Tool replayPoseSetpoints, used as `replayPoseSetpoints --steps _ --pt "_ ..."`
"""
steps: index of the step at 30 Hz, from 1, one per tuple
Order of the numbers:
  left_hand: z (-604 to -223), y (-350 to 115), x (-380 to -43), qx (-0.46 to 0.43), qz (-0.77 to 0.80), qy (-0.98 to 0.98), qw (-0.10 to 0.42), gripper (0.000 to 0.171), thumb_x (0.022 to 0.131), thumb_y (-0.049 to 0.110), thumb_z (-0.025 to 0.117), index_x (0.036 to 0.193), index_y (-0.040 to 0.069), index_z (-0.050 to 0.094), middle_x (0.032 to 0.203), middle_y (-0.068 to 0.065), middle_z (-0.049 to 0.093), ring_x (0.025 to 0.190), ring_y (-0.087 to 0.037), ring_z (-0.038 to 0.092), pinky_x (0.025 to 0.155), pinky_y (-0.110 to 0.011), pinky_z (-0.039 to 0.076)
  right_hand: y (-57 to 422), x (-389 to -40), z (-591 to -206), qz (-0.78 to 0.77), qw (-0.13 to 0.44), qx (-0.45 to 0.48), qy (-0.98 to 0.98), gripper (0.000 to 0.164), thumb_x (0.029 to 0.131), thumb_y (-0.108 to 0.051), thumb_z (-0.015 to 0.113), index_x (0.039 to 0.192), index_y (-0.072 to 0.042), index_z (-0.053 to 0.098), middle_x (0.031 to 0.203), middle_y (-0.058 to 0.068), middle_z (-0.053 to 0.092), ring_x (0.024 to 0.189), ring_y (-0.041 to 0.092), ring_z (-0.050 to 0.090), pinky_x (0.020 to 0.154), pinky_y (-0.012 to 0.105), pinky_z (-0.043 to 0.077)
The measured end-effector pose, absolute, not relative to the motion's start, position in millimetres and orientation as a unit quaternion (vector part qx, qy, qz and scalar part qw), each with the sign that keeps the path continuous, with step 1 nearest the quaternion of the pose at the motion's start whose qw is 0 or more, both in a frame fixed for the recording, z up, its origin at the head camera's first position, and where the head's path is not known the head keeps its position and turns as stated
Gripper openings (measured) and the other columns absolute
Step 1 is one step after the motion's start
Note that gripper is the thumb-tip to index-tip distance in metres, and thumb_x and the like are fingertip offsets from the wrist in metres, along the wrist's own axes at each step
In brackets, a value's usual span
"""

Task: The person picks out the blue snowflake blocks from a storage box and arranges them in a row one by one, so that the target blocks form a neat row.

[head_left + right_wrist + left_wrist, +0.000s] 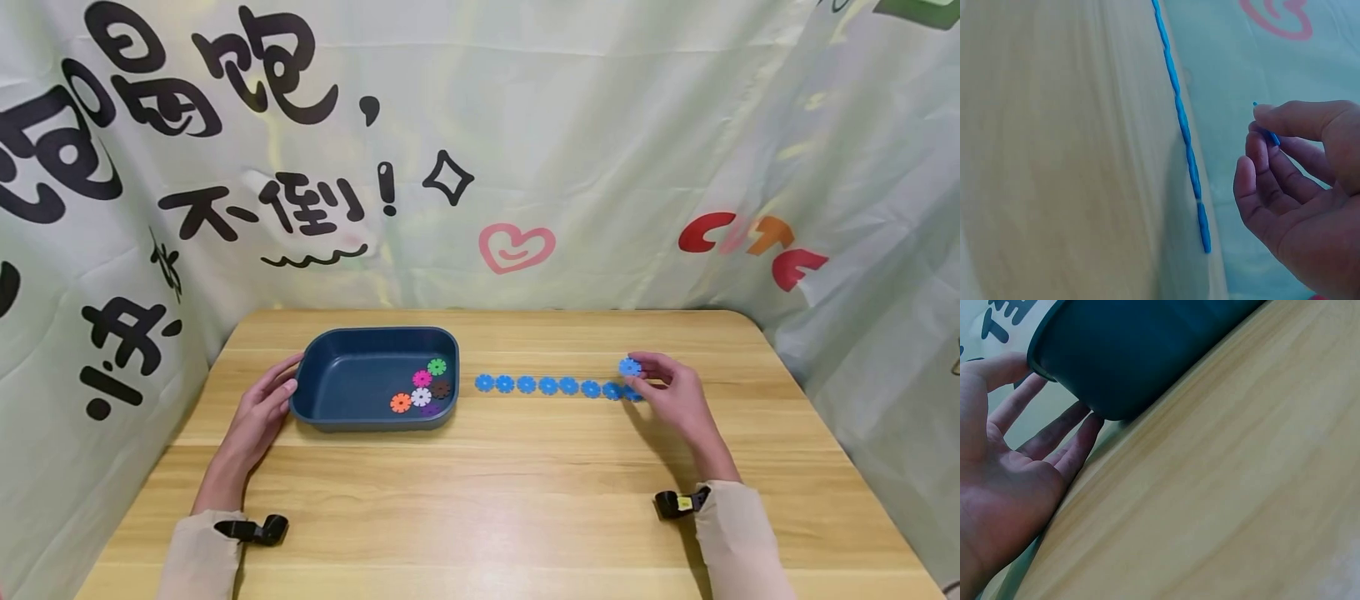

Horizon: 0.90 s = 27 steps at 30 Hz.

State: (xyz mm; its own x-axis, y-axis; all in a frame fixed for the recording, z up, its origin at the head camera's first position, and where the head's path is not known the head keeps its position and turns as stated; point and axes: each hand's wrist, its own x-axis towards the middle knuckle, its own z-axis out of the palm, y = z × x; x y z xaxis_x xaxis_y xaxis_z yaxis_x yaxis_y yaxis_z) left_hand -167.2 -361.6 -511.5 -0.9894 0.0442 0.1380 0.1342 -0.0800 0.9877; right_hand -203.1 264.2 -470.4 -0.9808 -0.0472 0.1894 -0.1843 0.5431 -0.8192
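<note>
A blue snowflake disc (629, 367) is pinched between thumb and fingers of my right hand (670, 396), raised above the right end of a row of blue snowflake discs (548, 386). In the right wrist view only slivers of the pinched disc (1274, 139) show, and the row (1187, 134) appears edge-on, flat on the table. My left hand (260, 408) touches the left end of a dark blue tray (375, 423). In the left wrist view its fairly straight fingers (1054, 431) rest against the tray's outer side (1129, 362), the thumb at the rim.
Inside the tray's right part lie several discs, among them a green disc (437, 367), an orange disc (401, 403) and a white disc (422, 397). Tray and row sit toward the back of the wooden table (480, 517). A printed curtain (600, 167) hangs behind.
</note>
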Motion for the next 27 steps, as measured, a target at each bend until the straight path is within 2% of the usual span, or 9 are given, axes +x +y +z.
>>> replayPoseSetpoints --steps 7,15,22,27 --pt "-511.5 -362.1 -166.2 -0.067 -0.735 -0.674 0.032 0.049 0.109 0.011 0.048 0.157 0.001 0.038 0.143 -0.006 0.05 0.125 -0.014 0.054 0.098 -0.019 0.048 279.2 -202.6 -472.2 0.479 0.076 0.047 -0.873 0.044 0.099 -0.022 0.071 0.135 0.001 0.063 0.118 0.021 0.066 0.095 -0.005 0.059 0.079 0.009 0.049" --pt "-512.9 -363.0 -166.0 -0.068 -0.738 -0.671 0.03 0.049 0.109 0.01 0.048 0.157 0.001 0.038 0.145 -0.008 0.048 0.128 -0.015 0.053 0.1 -0.02 0.048 293.1 -200.6 -473.6 0.486 0.075 0.041 -0.87 0.045 0.099 -0.023 0.071 0.135 0.002 0.062 0.117 0.02 0.065 0.096 -0.004 0.059 0.081 0.009 0.05" --pt "-513.8 -363.5 -166.2 -0.066 -0.739 -0.669 0.029 0.048 0.109 0.008 0.047 0.156 0.002 0.039 0.144 -0.007 0.049 0.126 -0.015 0.054 0.098 -0.02 0.049 305.1 -198.2 -472.8 0.483 0.069 0.027 -0.872 0.046 0.099 -0.022 0.071 0.136 0.004 0.061 0.112 0.014 0.064 0.094 -0.001 0.058 0.075 0.014 0.054" --pt "-512.8 -362.5 -167.1 -0.063 -0.741 -0.668 0.03 0.048 0.109 0.008 0.047 0.156 0.002 0.04 0.144 -0.007 0.05 0.125 -0.015 0.054 0.097 -0.019 0.049 312.4 -196.6 -471.9 0.468 0.061 0.013 -0.881 0.047 0.099 -0.024 0.072 0.136 0.003 0.062 0.112 0.016 0.063 0.093 0.0 0.057 0.073 0.015 0.054"
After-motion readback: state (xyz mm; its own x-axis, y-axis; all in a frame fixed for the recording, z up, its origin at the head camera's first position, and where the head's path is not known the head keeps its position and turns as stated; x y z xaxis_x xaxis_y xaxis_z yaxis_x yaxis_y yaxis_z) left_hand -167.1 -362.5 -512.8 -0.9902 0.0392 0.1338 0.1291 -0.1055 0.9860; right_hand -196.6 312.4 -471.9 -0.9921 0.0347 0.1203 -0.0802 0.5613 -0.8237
